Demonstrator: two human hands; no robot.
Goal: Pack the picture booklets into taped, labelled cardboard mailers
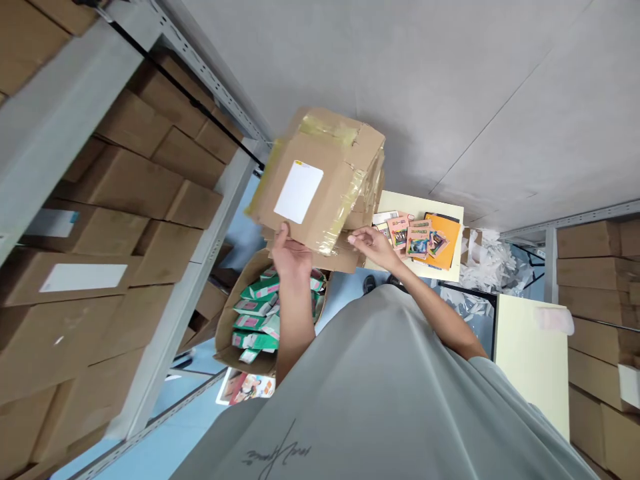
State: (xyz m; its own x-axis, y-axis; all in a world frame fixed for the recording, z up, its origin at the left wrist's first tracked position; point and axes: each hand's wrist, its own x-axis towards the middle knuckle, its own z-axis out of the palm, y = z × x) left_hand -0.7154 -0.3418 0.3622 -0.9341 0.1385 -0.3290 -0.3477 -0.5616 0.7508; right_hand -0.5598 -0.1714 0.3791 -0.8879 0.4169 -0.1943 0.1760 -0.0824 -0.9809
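Observation:
A worn cardboard box (330,170), apparently flattened, with yellowish and clear tape and a white label (299,191), is in front of me. My left hand (293,259) grips its near edge, thumb on top and the other fingers underneath, out of sight. More cardboard (345,257) shows below and behind it. My right hand (374,245) is beside the box's near right corner, thumb and forefinger close together at the lower cardboard's edge. Whether a piece is pinched there is too small to tell.
Below my left forearm stands an open carton (223,333) of green-and-pink packets (253,323). A cream table (453,270) holds pink packets (419,240) and an orange envelope (446,233). Shelving with cardboard boxes (125,180) lines the left; more boxes (595,293) are right. White paper scraps (493,267) lie behind.

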